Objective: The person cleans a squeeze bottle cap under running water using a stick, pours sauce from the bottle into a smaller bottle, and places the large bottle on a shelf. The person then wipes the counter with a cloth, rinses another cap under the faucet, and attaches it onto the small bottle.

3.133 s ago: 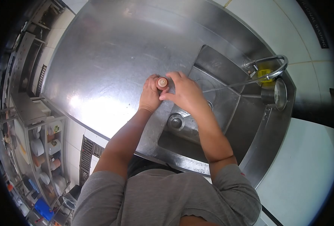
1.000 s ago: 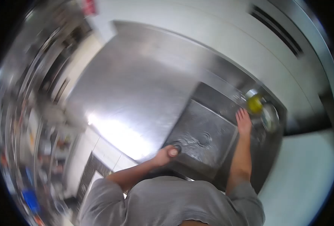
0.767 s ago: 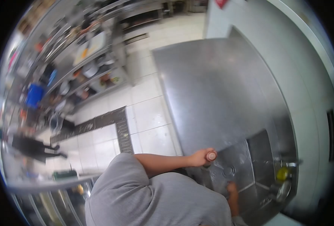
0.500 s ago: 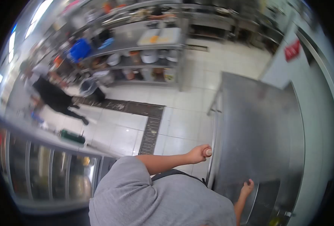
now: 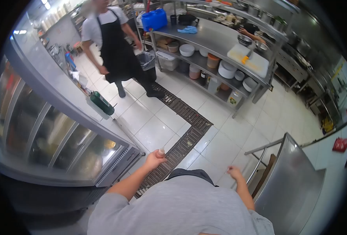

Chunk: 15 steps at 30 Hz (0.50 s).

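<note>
My left hand (image 5: 154,161) is closed around a small pinkish container (image 5: 160,153) with a pale top; fingers cover much of it, so its exact kind is unclear. It is out in front of me, above the floor grate (image 5: 187,143). My right hand (image 5: 235,172) hangs lower on the right, fingers loosely bent and slightly apart, with nothing visible in them. Closest to that hand is the steel table (image 5: 294,176), whose side rail and legs lie just to its right.
A co-worker in a black apron (image 5: 118,47) stands ahead on the left. The glass-door fridge (image 5: 56,137) flanks my left, a green cylinder (image 5: 101,102) beyond it. Across the tiled floor stands a steel shelf table (image 5: 208,37) with a cutting board (image 5: 255,64), bowls and tubs.
My view has swung left, bringing the co-worker, fridge and grate closer. The steel table has shifted right in view. The left hand still holds the small container.
</note>
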Available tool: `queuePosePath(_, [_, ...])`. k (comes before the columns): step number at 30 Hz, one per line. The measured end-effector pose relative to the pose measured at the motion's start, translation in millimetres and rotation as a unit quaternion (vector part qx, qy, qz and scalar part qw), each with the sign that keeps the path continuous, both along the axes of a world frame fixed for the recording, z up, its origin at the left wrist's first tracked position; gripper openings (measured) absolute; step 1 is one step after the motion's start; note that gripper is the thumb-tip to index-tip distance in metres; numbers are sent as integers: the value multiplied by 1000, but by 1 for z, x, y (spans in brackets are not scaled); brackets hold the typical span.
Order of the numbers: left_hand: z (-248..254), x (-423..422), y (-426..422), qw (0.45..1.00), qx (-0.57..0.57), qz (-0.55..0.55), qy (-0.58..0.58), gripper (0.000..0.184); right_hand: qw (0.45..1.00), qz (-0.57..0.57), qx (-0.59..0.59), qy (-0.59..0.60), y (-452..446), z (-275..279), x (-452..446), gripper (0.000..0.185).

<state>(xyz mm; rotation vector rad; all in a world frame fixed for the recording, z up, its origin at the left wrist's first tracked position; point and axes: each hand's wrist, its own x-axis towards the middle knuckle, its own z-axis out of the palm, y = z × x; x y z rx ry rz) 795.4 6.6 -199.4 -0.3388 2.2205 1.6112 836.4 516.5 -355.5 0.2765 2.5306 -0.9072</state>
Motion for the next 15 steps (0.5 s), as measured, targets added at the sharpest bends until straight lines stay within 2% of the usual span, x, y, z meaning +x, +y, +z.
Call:
queuePosePath(1, [0,-12,-4,1000,11,18,20,32,997,31,32,-68,-13,8,4,39])
queuePosePath(2, [-18,-24,-3,996,40,39,70,27,992,43,5,-122,-4,-33,14,39])
queuePosePath(4, [-34,-53,4,997,-20,43,68,24,966,94,68,-231,-14,4,24,36])
queuePosePath(5, [-45,-64,7,996,-49,46,64,23,961,103,78,-243,-13,1,22,35])
queuePosePath(6, [-79,-74,7,996,-26,77,38,19,959,111,82,-247,-6,-11,22,35])
queuePosePath(7, [-92,-82,5,992,-75,103,7,19,956,118,87,-255,3,-22,17,34])
queuePosePath(9, [-112,-79,0,971,-169,155,-69,26,947,133,106,-273,24,-37,-3,33])
queuePosePath(11, [-159,-66,-36,961,-212,165,-62,42,938,157,131,-279,47,-47,-45,32])
queuePosePath(13, [-199,-50,-80,943,-223,216,-117,34,928,195,161,-274,65,-57,-96,31])
queuePosePath(15, [-159,-39,-97,910,-250,292,-157,30,905,272,205,-254,74,-71,-158,31])
